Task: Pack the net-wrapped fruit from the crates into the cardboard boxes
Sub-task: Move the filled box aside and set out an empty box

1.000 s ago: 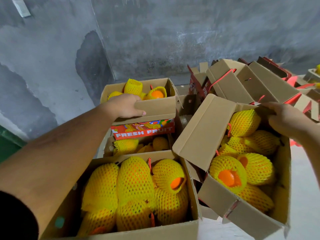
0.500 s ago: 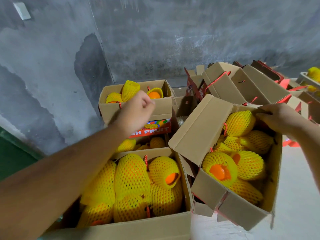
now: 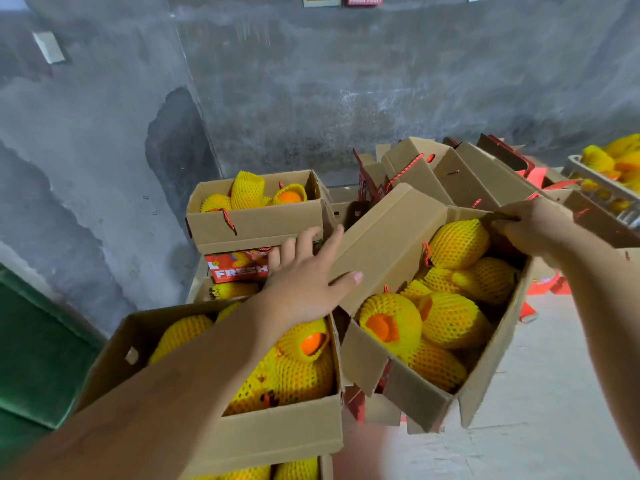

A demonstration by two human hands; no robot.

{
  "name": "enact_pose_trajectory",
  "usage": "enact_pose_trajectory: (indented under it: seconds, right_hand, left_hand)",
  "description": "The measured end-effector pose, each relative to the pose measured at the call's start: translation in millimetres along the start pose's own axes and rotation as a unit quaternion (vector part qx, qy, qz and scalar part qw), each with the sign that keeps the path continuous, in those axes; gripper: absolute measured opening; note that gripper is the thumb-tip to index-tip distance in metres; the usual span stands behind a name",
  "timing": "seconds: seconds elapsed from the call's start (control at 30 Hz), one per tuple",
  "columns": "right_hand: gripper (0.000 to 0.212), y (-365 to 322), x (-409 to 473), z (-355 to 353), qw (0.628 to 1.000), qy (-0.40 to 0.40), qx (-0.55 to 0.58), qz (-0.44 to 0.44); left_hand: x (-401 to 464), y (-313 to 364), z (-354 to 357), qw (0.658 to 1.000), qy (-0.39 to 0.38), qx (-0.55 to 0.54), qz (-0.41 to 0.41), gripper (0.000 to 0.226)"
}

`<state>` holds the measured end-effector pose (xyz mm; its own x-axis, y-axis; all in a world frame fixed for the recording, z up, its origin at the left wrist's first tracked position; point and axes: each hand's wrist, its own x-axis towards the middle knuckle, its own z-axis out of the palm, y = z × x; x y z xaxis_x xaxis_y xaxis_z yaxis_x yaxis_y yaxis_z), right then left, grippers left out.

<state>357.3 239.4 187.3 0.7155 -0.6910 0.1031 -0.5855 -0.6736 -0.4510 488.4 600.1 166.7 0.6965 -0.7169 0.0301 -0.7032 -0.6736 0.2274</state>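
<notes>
A tilted cardboard box (image 3: 485, 389) on the right holds several orange fruits in yellow net sleeves (image 3: 453, 317). My left hand (image 3: 304, 282) reaches to the box's raised left flap (image 3: 388, 244), fingers spread, thumb on the flap's face. My right hand (image 3: 530, 226) grips the far rim of the same box. A second filled box (image 3: 277, 434) sits near left under my forearm. A third filled box (image 3: 256, 223) with a red FRESH FRUIT band stands on a stack behind.
Empty folded boxes with red rope handles (image 3: 450, 171) pile up at the back right. A crate (image 3: 602, 188) with more netted fruit sits at the far right edge. A grey concrete wall (image 3: 311, 81) closes the back. Pale floor (image 3: 554, 393) lies to the right.
My left hand left the back box and moved right onto the tilted box's flap, opening its fingers. My right hand kept its hold on the rim.
</notes>
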Motion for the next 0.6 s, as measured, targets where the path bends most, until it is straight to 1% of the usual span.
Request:
enact_pose_trajectory:
  seconds: [0.07,0.1,0.2,0.23,0.3,0.37,0.43,0.5,0.53,0.6]
  right_hand:
    - [0.025,5.6,-7.1,-12.1,1.000,0.023,-0.010,-0.009]
    - [0.023,6.2,-12.1,-21.4,0.999,0.038,-0.017,-0.014]
    - [0.020,-4.0,-28.3,-53.8,0.994,0.088,-0.054,-0.047]
    - [0.019,-10.6,-33.0,-64.2,0.990,0.102,-0.078,-0.059]
    - [0.019,-26.4,-41.5,-82.8,0.980,0.130,-0.131,-0.079]
    - [0.021,-40.2,-45.5,-95.1,0.969,0.149,-0.173,-0.093]
    - [0.022,-50.3,-47.6,-105.1,0.963,0.162,-0.191,-0.103]
    - [0.021,-56.0,-48.3,-115.4,0.963,0.172,-0.186,-0.093]
    - [0.021,-58.1,-47.9,-120.1,0.963,0.175,-0.188,-0.088]
    - [0.021,-65.7,-47.6,-128.2,0.961,0.181,-0.192,-0.077]
  left_hand:
    - [-3.7,6.5,2.7,0.998,-0.015,-0.003,0.059,0.085]
    - [-6.8,12.3,3.2,0.997,-0.032,-0.009,0.071,0.087]
    - [-10.8,29.0,2.6,0.993,-0.095,-0.033,0.057,0.103]
    - [-11.5,35.7,2.8,0.991,-0.116,-0.036,0.060,0.104]
    - [-12.9,51.0,5.2,0.986,-0.140,-0.046,0.079,0.097]
    - [-13.7,63.2,12.6,0.986,-0.125,-0.045,0.098,0.085]
    - [-12.9,70.5,19.4,0.991,-0.095,-0.066,0.072,0.080]
    - [-10.9,74.5,20.5,0.993,-0.077,-0.082,0.031,0.085]
    - [-9.2,75.3,21.0,0.993,-0.083,-0.083,0.022,0.087]
    - [-4.2,77.0,18.5,0.985,-0.133,-0.108,0.003,0.094]
